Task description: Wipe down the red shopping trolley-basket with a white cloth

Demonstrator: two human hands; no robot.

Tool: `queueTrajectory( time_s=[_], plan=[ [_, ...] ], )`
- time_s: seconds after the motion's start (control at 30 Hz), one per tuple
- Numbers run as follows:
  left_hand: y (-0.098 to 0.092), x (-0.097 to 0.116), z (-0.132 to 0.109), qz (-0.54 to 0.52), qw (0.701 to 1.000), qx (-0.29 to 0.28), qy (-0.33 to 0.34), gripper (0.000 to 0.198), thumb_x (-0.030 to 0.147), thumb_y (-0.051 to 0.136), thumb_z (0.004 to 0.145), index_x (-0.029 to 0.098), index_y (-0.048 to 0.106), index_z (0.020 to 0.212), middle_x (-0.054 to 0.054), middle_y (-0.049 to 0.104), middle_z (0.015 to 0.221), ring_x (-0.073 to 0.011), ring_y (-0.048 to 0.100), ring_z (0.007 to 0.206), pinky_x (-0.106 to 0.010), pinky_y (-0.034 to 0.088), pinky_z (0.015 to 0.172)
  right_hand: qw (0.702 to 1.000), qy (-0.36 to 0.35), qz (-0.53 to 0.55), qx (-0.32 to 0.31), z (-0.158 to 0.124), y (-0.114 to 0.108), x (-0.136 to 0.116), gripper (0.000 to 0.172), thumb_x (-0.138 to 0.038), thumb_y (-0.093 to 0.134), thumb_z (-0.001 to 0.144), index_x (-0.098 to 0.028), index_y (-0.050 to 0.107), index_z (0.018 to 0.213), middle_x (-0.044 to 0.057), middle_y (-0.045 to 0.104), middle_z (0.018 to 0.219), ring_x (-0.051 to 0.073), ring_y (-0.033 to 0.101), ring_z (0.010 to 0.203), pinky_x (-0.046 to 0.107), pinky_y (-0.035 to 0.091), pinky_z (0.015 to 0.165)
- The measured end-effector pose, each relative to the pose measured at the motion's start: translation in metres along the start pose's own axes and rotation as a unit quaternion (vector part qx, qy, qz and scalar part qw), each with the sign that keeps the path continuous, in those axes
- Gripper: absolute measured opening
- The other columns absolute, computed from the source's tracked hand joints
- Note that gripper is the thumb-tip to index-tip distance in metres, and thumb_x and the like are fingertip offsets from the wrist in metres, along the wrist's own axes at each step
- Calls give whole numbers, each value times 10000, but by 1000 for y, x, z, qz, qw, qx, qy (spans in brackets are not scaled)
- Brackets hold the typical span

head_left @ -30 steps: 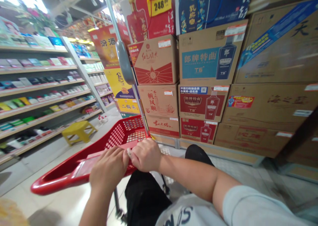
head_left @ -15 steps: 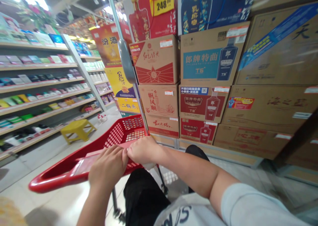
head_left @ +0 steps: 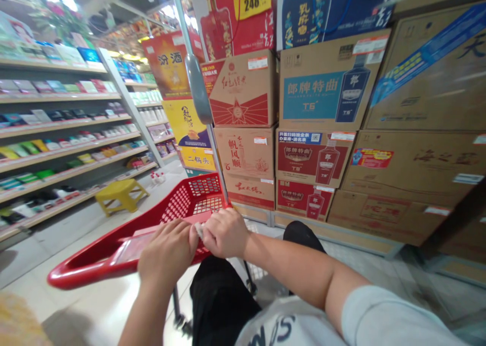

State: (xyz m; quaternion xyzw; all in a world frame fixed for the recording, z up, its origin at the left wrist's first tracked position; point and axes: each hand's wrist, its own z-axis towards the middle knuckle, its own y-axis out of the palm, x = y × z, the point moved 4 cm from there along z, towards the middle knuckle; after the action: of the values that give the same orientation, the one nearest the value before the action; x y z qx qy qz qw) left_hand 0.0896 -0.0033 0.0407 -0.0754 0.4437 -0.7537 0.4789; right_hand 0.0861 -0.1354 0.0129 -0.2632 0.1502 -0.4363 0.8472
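A red plastic shopping cart (head_left: 91, 271) stands in front of me, angled to the left. My left hand (head_left: 167, 250) is closed over its handle, fingers folded across the top. Right beside it, my right hand (head_left: 227, 233) is also closed on the handle, its thumb side toward the left hand. A small whitish piece (head_left: 199, 230) shows between the two hands; I cannot make out what it is. The cart's perforated basket (head_left: 201, 186) extends beyond the hands. Both palms are hidden.
Stacked cartons (head_left: 315, 156) of bottled liquor rise ahead and to the right. A grey-blue pole (head_left: 199, 90) stands at the cart's side. Left are shelves (head_left: 56, 125) of small packages and a yellow stool (head_left: 120, 196). My black-trousered leg (head_left: 218, 305) is close below the handle.
The view has shifted slightly. My right hand has turned and moved a little to the right along the handle, showing more of the whitish piece. The left hand stays closed on the handle.
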Motion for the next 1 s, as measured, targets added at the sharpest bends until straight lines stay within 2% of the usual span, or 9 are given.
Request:
queueTrajectory(
  time_s=[0.1, 0.33, 0.5, 0.63, 0.73, 0.83, 0.9, 1.0],
  plan=[
    [1, 0, 0, -1, 1000, -7, -7, 315, 278, 383, 919, 196, 593, 699, -27, 653, 808, -222, 578, 884, -380, 405, 820, 999, 42, -7, -16, 8, 3, 2, 229, -336, 441, 876, -184, 533, 733, 24, 609, 721, 165, 536, 665, 319, 348, 636],
    [3, -4, 1, 19, 1000, 2, 7, 329, 270, 369, 920, 189, 602, 702, -40, 653, 802, -221, 582, 860, -377, 407, 819, 999, 6, -26, -27, 5, 5, -4, 267, -365, 406, 904, -192, 549, 758, 40, 623, 775, 188, 545, 737, 339, 360, 675],
    [1, -6, 0, 34, 999, 17, 12, 331, 270, 371, 917, 188, 621, 716, -51, 666, 829, -223, 593, 858, -369, 413, 810, 991, 61, -20, -117, 20, 4, -6, 277, -344, 418, 881, -168, 592, 757, 59, 653, 766, 201, 593, 720, 339, 401, 662],
    [0, -6, -1, 28, 999, 19, 1, 337, 258, 366, 911, 186, 626, 711, -59, 669, 837, -227, 599, 858, -366, 417, 803, 980, 68, -20, -185, 31, 4, -9, 355, -350, 377, 901, -157, 624, 736, 70, 667, 744, 212, 610, 680, 330, 416, 622],
    [1, -7, -1, 16, 1000, 15, 2, 337, 256, 364, 911, 186, 612, 694, -54, 665, 831, -227, 596, 866, -368, 415, 809, 989, 59, -3, -133, 25, 4, -10, 327, -348, 373, 913, -170, 621, 796, 57, 666, 783, 196, 600, 730, 326, 415, 673],
    [1, -9, -2, 9, 1000, 5, 2, 332, 256, 364, 912, 190, 591, 679, -45, 659, 817, -225, 590, 863, -371, 411, 810, 998, -9, 22, -59, 12, 6, -12, 301, -353, 381, 920, -187, 606, 807, 41, 650, 803, 188, 572, 784, 341, 397, 729],
    [2, -10, -3, 2, 1000, -6, -2, 320, 258, 370, 911, 194, 582, 680, -36, 653, 809, -221, 586, 862, -367, 408, 802, 998, -48, 39, -31, 5, 7, -11, 292, -348, 389, 920, -192, 600, 791, 34, 638, 793, 183, 552, 776, 348, 388, 739],
    [3, -12, -3, -7, 1000, -14, -8, 302, 265, 383, 910, 198, 579, 689, -31, 648, 807, -217, 582, 869, -362, 403, 800, 997, -50, 61, -6, 4, 8, -7, 288, -321, 385, 921, -191, 594, 771, 28, 624, 768, 173, 532, 748, 346, 382, 742]
  ],
)
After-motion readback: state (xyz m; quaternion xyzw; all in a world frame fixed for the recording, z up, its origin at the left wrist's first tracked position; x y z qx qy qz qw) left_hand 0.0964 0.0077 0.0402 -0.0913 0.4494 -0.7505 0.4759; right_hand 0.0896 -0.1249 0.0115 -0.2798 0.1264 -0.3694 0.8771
